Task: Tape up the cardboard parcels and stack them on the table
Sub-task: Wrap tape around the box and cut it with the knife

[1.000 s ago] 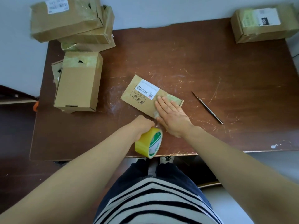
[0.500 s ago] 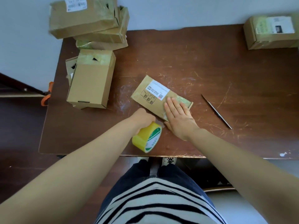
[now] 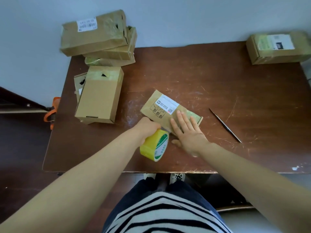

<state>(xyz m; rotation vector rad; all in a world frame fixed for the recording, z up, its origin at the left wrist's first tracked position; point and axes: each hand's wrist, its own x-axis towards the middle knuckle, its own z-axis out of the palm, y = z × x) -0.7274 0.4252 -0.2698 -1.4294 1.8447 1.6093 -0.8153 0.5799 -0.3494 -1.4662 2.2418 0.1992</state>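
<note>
Nearest, the left hand point(image 3: 148, 127) grips a roll of yellow packing tape point(image 3: 155, 145) with a green-and-white label. It holds the roll on edge against the near side of the flat brown cardboard parcel point(image 3: 165, 109). Just right of it the right hand point(image 3: 187, 132) lies flat, its fingers point(image 3: 181, 118) straight and slightly spread. They press the parcel's right end onto the scratched dark-brown wooden bench point(image 3: 210, 73).

Only that end is pinned, so a hard pull on the roll could swing the free end round beneath the fingers and lay the tape crooked or creased. A slack strip might fold and stick to itself, or run over the parcel's white printed label. The thin dark metal rod point(image 3: 225, 126) lies well apart to the right of the right fingers; if it is the cutter, reaching for it probably means letting the parcel go. Beyond the left fingers, the plain cardboard boxes point(image 3: 99, 95) and the far pile of taped parcels point(image 3: 94, 36) sit unevenly, the top one overhanging, so another load may tip them.

The left fingers are tucked under the hand and roll, so their curl cannot be made out. Any strip running from roll to parcel is hard to make out. The label print is too small to read. The far-right labelled parcel point(image 3: 277, 47) is blurred and cut off.
</note>
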